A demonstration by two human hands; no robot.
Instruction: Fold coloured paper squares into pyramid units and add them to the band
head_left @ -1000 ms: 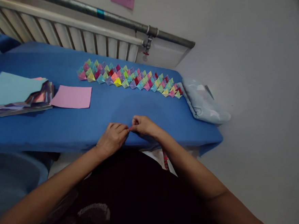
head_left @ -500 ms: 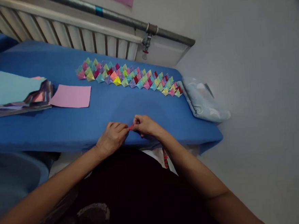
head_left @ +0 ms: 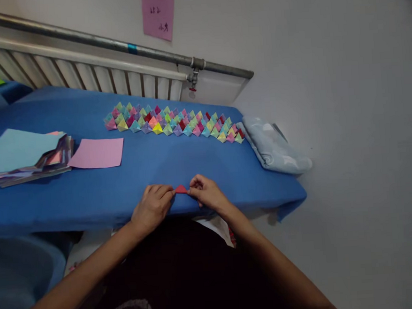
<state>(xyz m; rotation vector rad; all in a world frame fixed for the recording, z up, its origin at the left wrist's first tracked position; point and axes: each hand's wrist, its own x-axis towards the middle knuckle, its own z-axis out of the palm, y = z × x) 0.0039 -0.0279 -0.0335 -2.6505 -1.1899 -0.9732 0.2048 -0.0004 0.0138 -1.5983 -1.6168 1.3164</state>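
A small folded piece of red paper (head_left: 180, 189), roughly triangular, is stretched between my two hands near the front edge of the blue-covered table (head_left: 151, 172). My left hand (head_left: 153, 206) pinches its left corner, fingers pressed together. At the right corner, my right hand (head_left: 206, 191) grips it between thumb and forefinger, the other fingers curled. Beyond my hands, several rows of small folded paper pieces (head_left: 167, 126) in many colours stand across the back of the table.
On the left lies an uneven stack of coloured paper (head_left: 18, 151), with a pink sheet (head_left: 98, 152) beside it. A folded light-blue cloth (head_left: 274, 145) rests at the right end. Behind the table are a radiator (head_left: 95, 80) and a pipe (head_left: 88, 39); a blue chair (head_left: 23, 266) stands at lower left.
The view has tilted upward, so everything sits lower in the picture. More of the red paper shows between my fingers, and my hands are slightly farther apart.
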